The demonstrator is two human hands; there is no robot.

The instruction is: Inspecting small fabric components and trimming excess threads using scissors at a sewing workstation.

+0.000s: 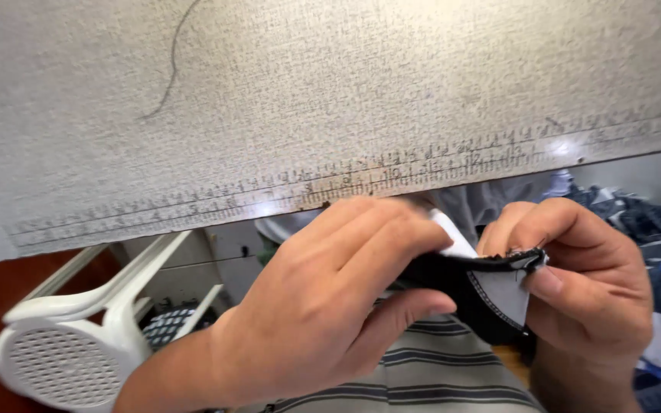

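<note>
Both hands pinch a small black fabric piece (491, 287) just below the near edge of the grey table (330, 99). The left hand (323, 306) and right hand (583, 291) clamp it with their fingers (a white tool (453, 235) shows between them). Judging by this, a seam is being worked; next calls for steady tension.

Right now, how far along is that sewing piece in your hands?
Done: the grey patch already shows a stitched edge. In hand: both the left hand and right hand pinch the black fabric piece below the table edge. What's left can't be judged from this view.
</note>
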